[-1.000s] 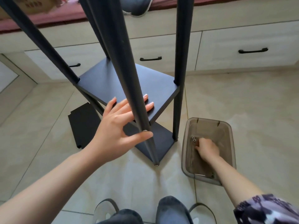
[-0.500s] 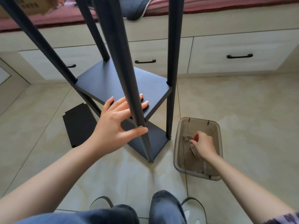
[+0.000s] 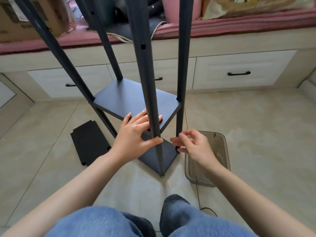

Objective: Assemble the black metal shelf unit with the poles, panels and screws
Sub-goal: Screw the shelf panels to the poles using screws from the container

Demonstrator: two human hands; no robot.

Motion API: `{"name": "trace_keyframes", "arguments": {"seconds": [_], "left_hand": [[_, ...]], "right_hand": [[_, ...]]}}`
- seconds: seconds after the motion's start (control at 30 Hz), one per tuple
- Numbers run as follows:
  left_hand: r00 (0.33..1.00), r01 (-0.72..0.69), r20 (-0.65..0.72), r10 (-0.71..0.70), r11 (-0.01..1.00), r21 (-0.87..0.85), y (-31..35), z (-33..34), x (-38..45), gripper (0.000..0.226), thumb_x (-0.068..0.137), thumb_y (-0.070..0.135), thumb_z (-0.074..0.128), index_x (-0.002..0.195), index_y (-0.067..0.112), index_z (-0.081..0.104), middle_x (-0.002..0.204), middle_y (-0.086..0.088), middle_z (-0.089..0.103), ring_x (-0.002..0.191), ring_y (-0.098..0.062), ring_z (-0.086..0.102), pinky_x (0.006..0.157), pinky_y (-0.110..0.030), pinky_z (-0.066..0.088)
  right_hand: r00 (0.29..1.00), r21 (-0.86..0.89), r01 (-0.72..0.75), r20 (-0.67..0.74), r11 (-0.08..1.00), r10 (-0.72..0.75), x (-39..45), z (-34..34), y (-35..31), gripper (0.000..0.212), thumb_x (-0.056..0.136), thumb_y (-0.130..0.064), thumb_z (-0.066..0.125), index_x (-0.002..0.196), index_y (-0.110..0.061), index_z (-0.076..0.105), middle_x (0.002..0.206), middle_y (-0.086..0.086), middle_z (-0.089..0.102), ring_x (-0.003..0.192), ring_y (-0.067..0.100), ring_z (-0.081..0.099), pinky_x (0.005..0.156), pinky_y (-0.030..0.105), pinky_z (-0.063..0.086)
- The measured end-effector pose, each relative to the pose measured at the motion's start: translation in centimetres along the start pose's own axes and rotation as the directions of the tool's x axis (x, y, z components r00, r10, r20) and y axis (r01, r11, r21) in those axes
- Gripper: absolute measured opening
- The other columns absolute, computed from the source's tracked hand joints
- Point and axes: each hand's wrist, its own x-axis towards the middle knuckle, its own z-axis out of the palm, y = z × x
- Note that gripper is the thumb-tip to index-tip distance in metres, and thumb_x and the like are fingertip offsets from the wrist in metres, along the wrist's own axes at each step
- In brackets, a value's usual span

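here the left hand (image 3: 135, 134) grips the near pole (image 3: 147, 82), seemingly.

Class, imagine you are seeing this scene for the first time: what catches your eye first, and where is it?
The black shelf frame stands centre on the tiled floor, its near pole held by the left hand. The right hand hovers beside it, above a clear bin. A spare panel lies at left.

You have no legible text here. The cardboard box (image 3: 25, 17) at upper left carries a white label and dark print, but both are too blurred for you to read. No brand, number or sign shows on the shelf unit (image 3: 136, 101) or the plastic bin (image 3: 220, 151).
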Motion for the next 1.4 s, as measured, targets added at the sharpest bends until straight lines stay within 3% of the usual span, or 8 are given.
{"name": "trace_keyframes", "arguments": {"seconds": [0.13,0.27,0.4,0.53,0.63,0.97,1.1,1.4], "left_hand": [[1.0,-0.008,-0.002,0.009,0.999,0.037,0.1,-0.1,-0.1,0.065,0.084,0.063,0.059,0.145,0.045,0.044,0.149,0.031,0.025,0.152,-0.007,0.021,0.122,-0.036,0.0],[0.999,-0.032,-0.023,0.034,0.997,0.065,0.1,-0.1,-0.3,0.062,0.089,0.056,0.067,0.146,0.041,0.046,0.149,0.03,0.025,0.152,-0.011,0.023,0.121,-0.035,0.0],[0.997,-0.049,-0.055,0.054,0.995,0.086,-0.2,0.0,-0.5,0.064,0.088,0.061,0.056,0.145,0.035,0.051,0.152,0.024,0.032,0.151,-0.013,0.028,0.121,-0.037,0.005],[0.999,-0.034,-0.038,0.037,0.996,0.084,-0.4,-0.4,-0.5,0.065,0.087,0.064,0.054,0.146,0.039,0.048,0.155,0.024,0.036,0.151,-0.01,0.026,0.121,-0.034,0.006],[0.999,-0.028,-0.038,0.031,0.997,0.069,-0.4,-0.5,-0.5,0.064,0.087,0.061,0.057,0.147,0.04,0.048,0.154,0.027,0.034,0.151,-0.009,0.024,0.121,-0.032,0.002],[0.998,0.024,-0.061,-0.026,0.999,-0.035,-1.9,-3.1,-0.4,0.066,0.085,0.071,0.048,0.146,0.047,0.043,0.148,0.038,0.028,0.15,-0.003,0.024,0.122,-0.029,0.004],[0.995,0.069,-0.071,-0.074,0.995,-0.078,-2.8,-4.9,-1.0,0.069,0.084,0.074,0.046,0.147,0.046,0.042,0.153,0.028,0.037,0.149,-0.002,0.025,0.124,-0.035,0.008],[0.967,0.167,-0.153,-0.201,0.963,-0.212,-4.2,-8.3,-3.1,0.07,0.083,0.068,0.054,0.147,0.04,0.046,0.151,0.029,0.04,0.145,0.005,0.029,0.124,-0.033,0.011]], "right_hand": [[0.998,0.016,-0.067,0.02,0.998,0.067,0.8,2.8,0.5,0.009,0.104,-0.026,0.045,0.104,-0.02,0.053,0.081,-0.013,0.075,0.09,0.007,0.072,0.083,0.031,0.058],[0.992,-0.031,-0.113,0.05,0.993,0.114,1.2,4.6,1.5,0.02,0.103,-0.032,0.046,0.107,-0.014,0.055,0.101,0.005,0.068,0.1,0.019,0.068,0.093,0.04,0.056],[0.992,-0.068,-0.11,0.053,0.992,0.114,1.8,5.7,1.8,0.022,0.101,-0.036,0.047,0.104,-0.016,0.056,0.101,0.016,0.066,0.099,0.027,0.067,0.093,0.045,0.055],[0.995,-0.024,-0.09,0.041,0.996,0.09,2.1,6.1,1.8,0.017,0.102,-0.028,0.048,0.097,-0.014,0.056,0.091,0.014,0.066,0.092,0.031,0.067,0.09,0.046,0.055],[0.997,-0.034,-0.067,0.044,0.997,0.069,2.4,6.0,1.8,0.015,0.102,-0.024,0.049,0.095,-0.012,0.056,0.08,0.009,0.064,0.081,0.024,0.063,0.088,0.049,0.054],[0.994,-0.014,-0.093,0.064,0.996,0.093,3.5,7.3,-0.5,0.021,0.102,-0.027,0.049,0.104,-0.008,0.057,0.091,0.013,0.07,0.093,0.026,0.071,0.086,0.039,0.059],[0.992,0.007,-0.085,0.096,0.996,0.084,3.4,8.8,-1.3,0.022,0.102,-0.029,0.05,0.108,-0.009,0.056,0.09,0.011,0.074,0.09,0.021,0.073,0.088,0.04,0.059],[0.99,0.036,-0.019,0.143,0.999,0.014,2.7,12.5,-3.5,0.013,0.104,-0.025,0.046,0.105,-0.013,0.051,0.088,0.012,0.076,0.087,0.018,0.074,0.087,0.037,0.058]]}}
